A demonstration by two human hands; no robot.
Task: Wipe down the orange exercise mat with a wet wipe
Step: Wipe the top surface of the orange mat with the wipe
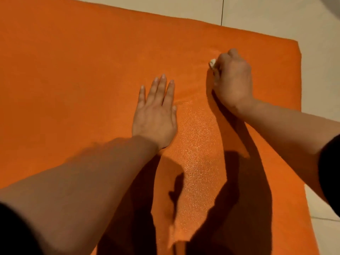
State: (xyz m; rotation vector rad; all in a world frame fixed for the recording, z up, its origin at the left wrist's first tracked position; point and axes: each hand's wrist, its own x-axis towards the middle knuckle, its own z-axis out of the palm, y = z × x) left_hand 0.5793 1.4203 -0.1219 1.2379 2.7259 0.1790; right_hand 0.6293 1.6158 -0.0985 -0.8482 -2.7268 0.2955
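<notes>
Two hands rest on the mat, which lies flat on the tiled floor. Left hand presses palm-down, fingers straight. Right hand, curled into a fist, grips the wipe against the mat near its far right corner.

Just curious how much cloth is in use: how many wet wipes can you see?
1. The wet wipe is bunched in the right hand, on the orange mat; most is hidden.
</notes>
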